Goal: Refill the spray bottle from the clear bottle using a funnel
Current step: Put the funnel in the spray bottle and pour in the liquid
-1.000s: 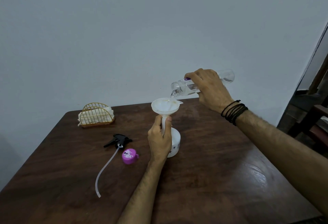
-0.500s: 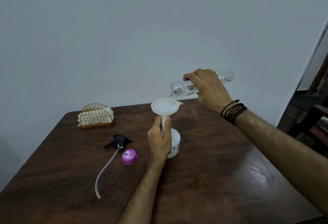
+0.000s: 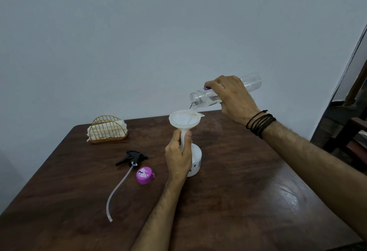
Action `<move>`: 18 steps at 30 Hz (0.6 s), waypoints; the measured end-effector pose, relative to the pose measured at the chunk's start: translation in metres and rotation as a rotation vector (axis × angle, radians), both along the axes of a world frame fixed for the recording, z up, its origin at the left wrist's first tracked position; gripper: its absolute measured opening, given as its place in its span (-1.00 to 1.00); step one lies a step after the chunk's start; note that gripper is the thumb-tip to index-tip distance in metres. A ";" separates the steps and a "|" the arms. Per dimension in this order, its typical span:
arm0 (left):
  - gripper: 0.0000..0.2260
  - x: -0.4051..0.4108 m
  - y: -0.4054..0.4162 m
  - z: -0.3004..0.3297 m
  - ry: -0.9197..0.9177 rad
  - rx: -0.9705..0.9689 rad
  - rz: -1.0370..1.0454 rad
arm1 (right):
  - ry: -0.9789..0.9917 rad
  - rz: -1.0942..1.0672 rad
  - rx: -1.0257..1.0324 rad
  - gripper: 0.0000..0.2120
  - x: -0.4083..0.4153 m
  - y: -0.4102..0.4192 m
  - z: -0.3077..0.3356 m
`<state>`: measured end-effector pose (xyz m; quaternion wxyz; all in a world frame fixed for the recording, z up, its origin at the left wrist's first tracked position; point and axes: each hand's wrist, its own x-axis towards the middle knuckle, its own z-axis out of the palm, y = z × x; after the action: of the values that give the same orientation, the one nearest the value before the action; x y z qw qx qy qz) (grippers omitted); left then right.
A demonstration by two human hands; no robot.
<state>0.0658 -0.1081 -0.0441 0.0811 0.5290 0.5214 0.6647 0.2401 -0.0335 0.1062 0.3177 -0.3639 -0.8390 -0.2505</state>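
A white spray bottle (image 3: 195, 161) stands upright near the middle of the dark wooden table (image 3: 238, 201), its top off. A white funnel (image 3: 184, 119) sits in its neck. My left hand (image 3: 178, 155) is wrapped around the funnel stem and the bottle's neck. My right hand (image 3: 232, 97) holds the clear bottle (image 3: 202, 97) tipped almost level, mouth just above the funnel's right rim. A thin stream of water runs from the mouth into the funnel.
The black spray head (image 3: 132, 157) with its long clear tube lies left of the bottle. A purple cap (image 3: 145, 175) lies beside it. A wire napkin holder (image 3: 108, 129) stands at the table's back left. Dark wooden furniture (image 3: 349, 131) stands to the right.
Both hands have held their places. The clear bottle has stayed tipped over the funnel, with the water still running in.
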 end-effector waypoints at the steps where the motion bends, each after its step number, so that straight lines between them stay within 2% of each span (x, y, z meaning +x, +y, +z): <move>1: -0.70 0.000 0.000 0.000 -0.003 0.000 -0.002 | -0.001 0.002 0.001 -0.39 0.000 0.000 0.000; 18: -0.71 0.000 0.001 0.000 -0.003 -0.009 0.012 | -0.037 -0.013 0.043 -0.39 0.000 0.004 0.005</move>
<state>0.0661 -0.1073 -0.0444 0.0804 0.5244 0.5274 0.6636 0.2406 -0.0300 0.1108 0.3083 -0.3577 -0.8367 -0.2774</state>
